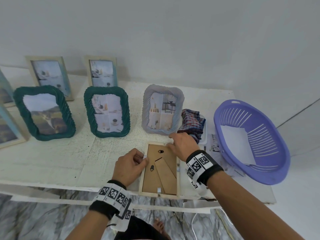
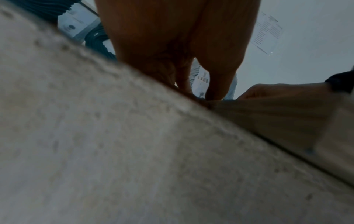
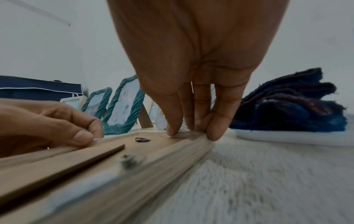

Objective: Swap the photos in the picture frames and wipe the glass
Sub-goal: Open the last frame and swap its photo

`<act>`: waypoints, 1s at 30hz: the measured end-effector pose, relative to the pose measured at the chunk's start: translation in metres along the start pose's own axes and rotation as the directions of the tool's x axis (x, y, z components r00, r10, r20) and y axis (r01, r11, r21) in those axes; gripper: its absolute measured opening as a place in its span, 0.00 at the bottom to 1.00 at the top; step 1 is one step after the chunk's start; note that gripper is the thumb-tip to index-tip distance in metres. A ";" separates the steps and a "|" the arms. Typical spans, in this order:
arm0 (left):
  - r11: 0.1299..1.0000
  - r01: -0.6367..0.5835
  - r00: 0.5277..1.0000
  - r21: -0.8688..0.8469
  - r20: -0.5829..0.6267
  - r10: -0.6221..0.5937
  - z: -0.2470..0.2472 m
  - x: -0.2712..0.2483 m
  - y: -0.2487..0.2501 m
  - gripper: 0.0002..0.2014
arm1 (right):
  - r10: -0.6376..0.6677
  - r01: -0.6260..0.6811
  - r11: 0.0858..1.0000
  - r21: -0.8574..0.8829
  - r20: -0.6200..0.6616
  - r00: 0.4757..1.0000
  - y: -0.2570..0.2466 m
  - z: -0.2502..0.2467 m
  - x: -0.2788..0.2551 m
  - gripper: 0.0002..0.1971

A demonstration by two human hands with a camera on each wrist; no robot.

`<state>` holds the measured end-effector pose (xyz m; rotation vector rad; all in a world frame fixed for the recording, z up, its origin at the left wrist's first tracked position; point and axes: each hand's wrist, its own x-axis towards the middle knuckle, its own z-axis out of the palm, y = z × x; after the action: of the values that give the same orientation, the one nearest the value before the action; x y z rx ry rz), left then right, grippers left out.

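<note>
While face-down, frame (image 1: 160,170) under fingers (image 3: 173,115).

A pale wooden frame (image 1: 159,170) lay face down, its matt brown fibreboard backing (image 1: 154,177) fitted with small metal clips (image 1: 159,190), on a rough, pitted white tabletop (image 1: 52,161). Farther back stood ribbed frames (image 1: 107,111) with glossy fronts. To the right were a checked woven cloth (image 1: 192,123) and a smooth lilac plastic basket (image 1: 277,174) holding white paper (image 1: 237,144).

Purple basket (image 1: 225,116), checked cloth (image 1: 192,123), green frames (image 1: 106,91)
</note>
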<state>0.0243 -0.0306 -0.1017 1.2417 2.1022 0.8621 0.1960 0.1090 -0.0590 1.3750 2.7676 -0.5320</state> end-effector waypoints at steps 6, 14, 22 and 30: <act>0.999 0.044 0.999 -0.003 -0.010 -0.044 0.000 0.000 0.003 0.07 | -0.097 0.114 0.992 0.060 -0.241 0.966 -0.013 0.012 -0.044 0.18; 0.998 0.055 0.998 0.006 0.012 -0.055 -0.001 0.002 0.004 0.08 | -0.219 0.206 0.975 -0.087 -0.181 0.959 -0.042 0.049 -0.126 0.18; 0.998 0.068 0.997 -0.010 0.024 -0.068 -0.001 0.005 -0.001 0.09 | -0.143 0.122 0.988 -0.099 -0.247 0.958 -0.054 0.070 -0.130 0.14; 0.999 0.048 0.999 0.004 0.023 -0.048 -0.001 0.005 -0.001 0.08 | -0.270 0.246 0.959 -0.140 -0.189 0.944 -0.056 0.073 -0.126 0.09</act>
<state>0.0216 -0.0268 -0.1024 1.1924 2.1077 0.8196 0.2198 -0.0419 -0.0920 1.1084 3.1128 -0.2368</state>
